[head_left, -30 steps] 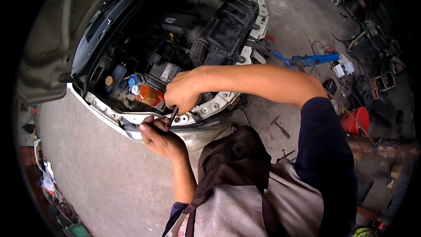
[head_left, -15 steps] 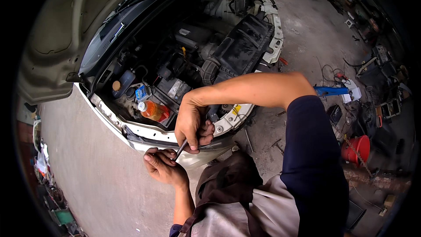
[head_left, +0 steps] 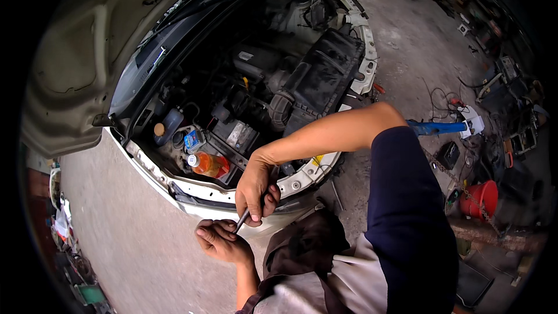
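Observation:
My right hand (head_left: pixel 256 192), in the middle of the lower view, has its fingers curled on a slim metal rod (head_left: pixel 242 221), held at a slant. Below it my left hand (head_left: pixel 224 241) grips the lower part of the same rod, fingers closed round it. Both are in front of the white front frame (head_left: pixel 145 161) of a car with its engine bay exposed. Just beyond my hands, an orange plastic bottle (head_left: pixel 208 164) stands beside the battery (head_left: pixel 235 135).
The raised hood (head_left: pixel 70 52) fills the upper left. At the right lie a blue metal jack (head_left: pixel 436 128), a red bucket (head_left: pixel 476 200), and several cables and dark parts (head_left: pixel 505 139) on the concrete floor (head_left: pixel 116 221). More clutter lines the left edge.
Both hands have moved down toward me from the car's front edge, with the rod between them. My right hand has dropped furthest. The camera's view has shifted too, so the car appears lower.

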`<state>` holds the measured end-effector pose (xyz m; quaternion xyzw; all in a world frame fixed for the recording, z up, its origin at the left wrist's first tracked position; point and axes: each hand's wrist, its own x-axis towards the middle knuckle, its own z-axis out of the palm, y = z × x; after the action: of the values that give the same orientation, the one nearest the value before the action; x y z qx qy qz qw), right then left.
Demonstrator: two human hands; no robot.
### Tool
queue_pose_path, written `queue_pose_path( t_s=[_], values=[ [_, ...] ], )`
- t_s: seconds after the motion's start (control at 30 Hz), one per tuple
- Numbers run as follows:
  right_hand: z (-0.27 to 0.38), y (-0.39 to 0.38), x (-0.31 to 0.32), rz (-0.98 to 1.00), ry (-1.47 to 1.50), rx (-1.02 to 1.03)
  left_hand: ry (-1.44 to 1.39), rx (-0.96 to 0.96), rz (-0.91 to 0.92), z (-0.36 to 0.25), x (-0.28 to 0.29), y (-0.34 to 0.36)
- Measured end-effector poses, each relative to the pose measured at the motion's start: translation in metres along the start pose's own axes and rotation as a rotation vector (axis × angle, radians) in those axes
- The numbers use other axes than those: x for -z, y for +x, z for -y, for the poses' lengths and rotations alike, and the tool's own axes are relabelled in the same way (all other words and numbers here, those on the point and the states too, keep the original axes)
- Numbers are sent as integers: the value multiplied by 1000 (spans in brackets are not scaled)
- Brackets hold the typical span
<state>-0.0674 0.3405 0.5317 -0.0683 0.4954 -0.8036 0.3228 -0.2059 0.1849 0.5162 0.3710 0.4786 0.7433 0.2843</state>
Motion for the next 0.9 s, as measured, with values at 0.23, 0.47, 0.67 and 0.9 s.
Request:
queue_pose_path(
  t_s=[0.23, 0.47, 0.67, 0.9],
  values=[
    [-10, 3, -10, -306, -128, 136, -41, 126, 86, -2, -3, 27],
    [-40, 16, -63, -845, 38, 495, -73, 337, 367, 9, -28, 76],
    [-49, 38, -93, -1210, 129, 689, 77, 416, 637, 14, -60, 99],
    [-41, 30, -94, -1506, -412, 425, -240, 424, 503, 28, -65, 92]
  ],
)
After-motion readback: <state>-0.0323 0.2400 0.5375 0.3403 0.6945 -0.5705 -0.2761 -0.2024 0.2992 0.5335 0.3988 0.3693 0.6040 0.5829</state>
